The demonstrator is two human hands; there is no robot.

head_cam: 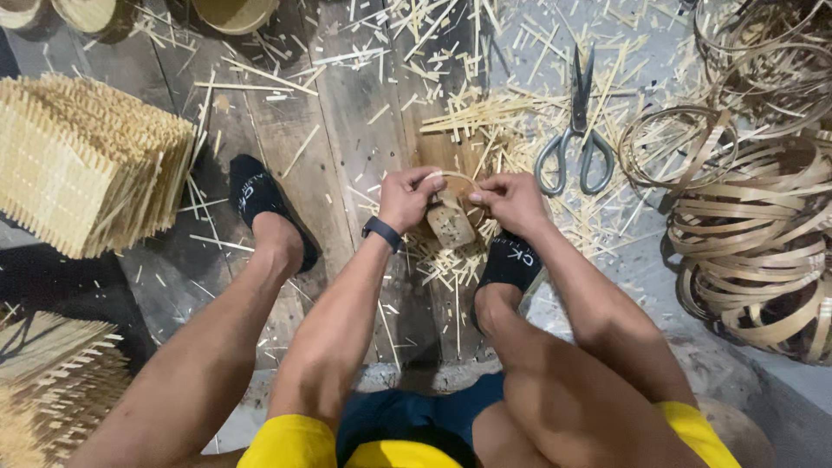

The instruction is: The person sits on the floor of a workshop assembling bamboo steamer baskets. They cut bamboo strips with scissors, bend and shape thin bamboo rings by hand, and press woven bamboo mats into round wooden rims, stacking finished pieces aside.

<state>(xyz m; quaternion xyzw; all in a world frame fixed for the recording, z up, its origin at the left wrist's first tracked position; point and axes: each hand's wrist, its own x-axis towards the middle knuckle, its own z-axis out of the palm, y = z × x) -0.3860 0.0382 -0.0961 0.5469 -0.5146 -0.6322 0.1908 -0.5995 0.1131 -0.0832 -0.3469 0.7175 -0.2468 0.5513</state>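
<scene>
My left hand (406, 196) and my right hand (511, 199) meet over a small wooden block (451, 221) that stands on the floor between my feet. Both hands pinch a thin bamboo strip (452, 177) bent into a loop that arches between them above the block. A black band sits on my left wrist. Each foot wears a black sock, the left foot (260, 204) to the left, the right foot (511, 260) just under my right hand.
Large scissors (576, 139) lie on the floor past my right hand. Coiled bamboo hoops (754, 234) pile up at the right. Bundles of bamboo sticks (78, 165) stand at the left. Loose splinters (485, 113) litter the plank floor.
</scene>
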